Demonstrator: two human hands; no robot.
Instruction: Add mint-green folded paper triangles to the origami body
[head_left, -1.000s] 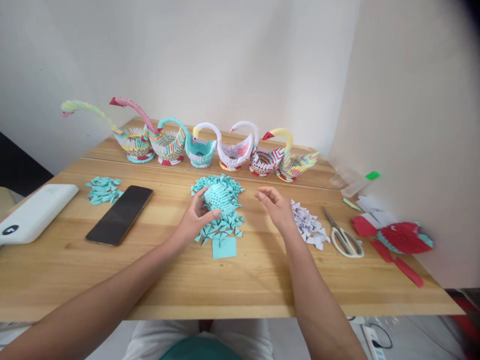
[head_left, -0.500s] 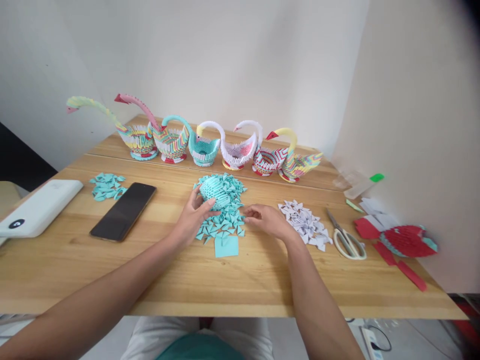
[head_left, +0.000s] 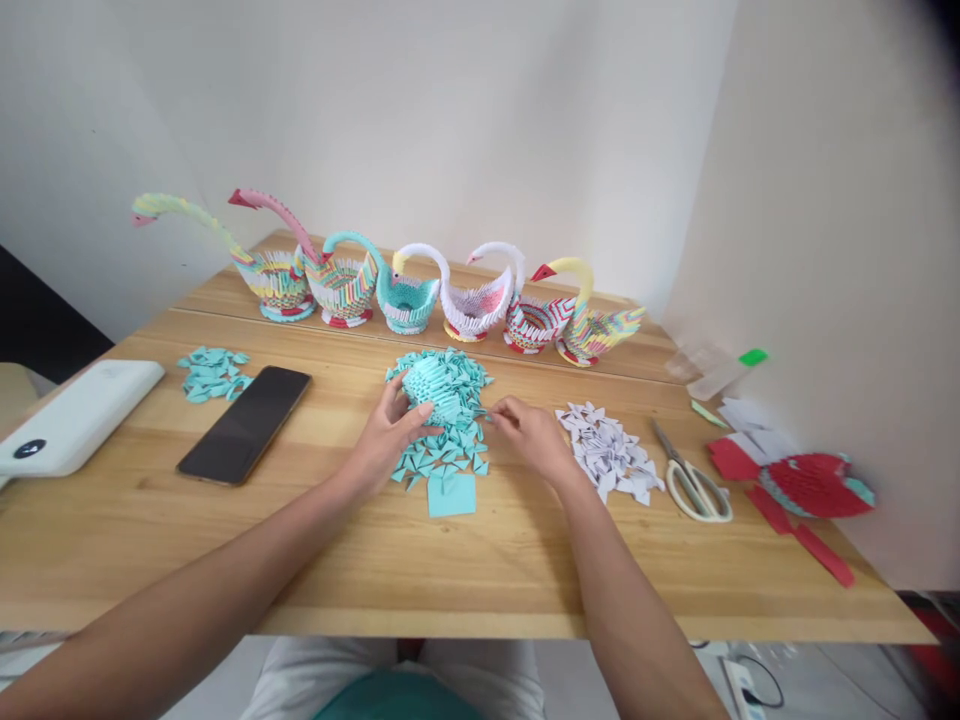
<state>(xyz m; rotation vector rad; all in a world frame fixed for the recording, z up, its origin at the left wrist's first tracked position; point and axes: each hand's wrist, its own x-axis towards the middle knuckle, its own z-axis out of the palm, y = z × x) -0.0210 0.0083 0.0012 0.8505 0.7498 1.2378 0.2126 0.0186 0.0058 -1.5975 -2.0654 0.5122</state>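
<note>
My left hand (head_left: 388, 432) is closed round the left side of a rounded turquoise piece (head_left: 435, 388) built of folded paper units. It is held over a pile of loose turquoise folded paper triangles (head_left: 450, 445). To the right of the pile, my right hand (head_left: 529, 432) pinches a small turquoise paper triangle (head_left: 484, 414) between thumb and fingertips. A flat turquoise paper square (head_left: 451, 496) lies at the near edge of the pile.
Several folded-paper swans (head_left: 406, 300) stand in a row at the back. On the left are a phone (head_left: 245, 424), a white power bank (head_left: 90, 415) and more turquoise triangles (head_left: 214, 373). White triangles (head_left: 611, 452), scissors (head_left: 696, 485) and a red paper piece (head_left: 810, 484) lie rightward.
My right hand's fingers have closed into a pinch, and a small turquoise triangle now shows at their tips. My left hand and the turquoise piece have hardly moved.
</note>
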